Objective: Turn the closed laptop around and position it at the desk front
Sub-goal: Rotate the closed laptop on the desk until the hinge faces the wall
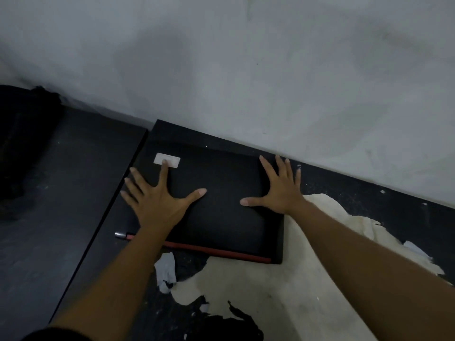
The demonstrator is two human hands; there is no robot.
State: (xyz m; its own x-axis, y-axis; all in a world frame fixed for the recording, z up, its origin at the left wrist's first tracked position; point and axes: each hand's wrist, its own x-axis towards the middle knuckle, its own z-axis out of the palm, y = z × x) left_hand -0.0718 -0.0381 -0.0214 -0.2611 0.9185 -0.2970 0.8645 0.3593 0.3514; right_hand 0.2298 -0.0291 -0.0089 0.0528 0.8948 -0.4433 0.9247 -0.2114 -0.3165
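Observation:
A closed black laptop (221,217) lies flat on the black desk (369,205), close to the wall. A white sticker (172,160) marks its far left corner, and a red strip (216,252) runs along its near edge. My left hand (157,200) rests flat on the lid's left side, fingers spread, one fingertip touching the sticker. My right hand (280,190) presses flat on the lid's right side, fingers spread toward the far edge. Neither hand grips anything.
The desk's black surface is peeled, showing a large pale patch (283,291) in front of and to the right of the laptop. A grey wall (246,70) stands right behind. A second dark surface (61,205) adjoins on the left, with a dark bundle (22,143) at its far end.

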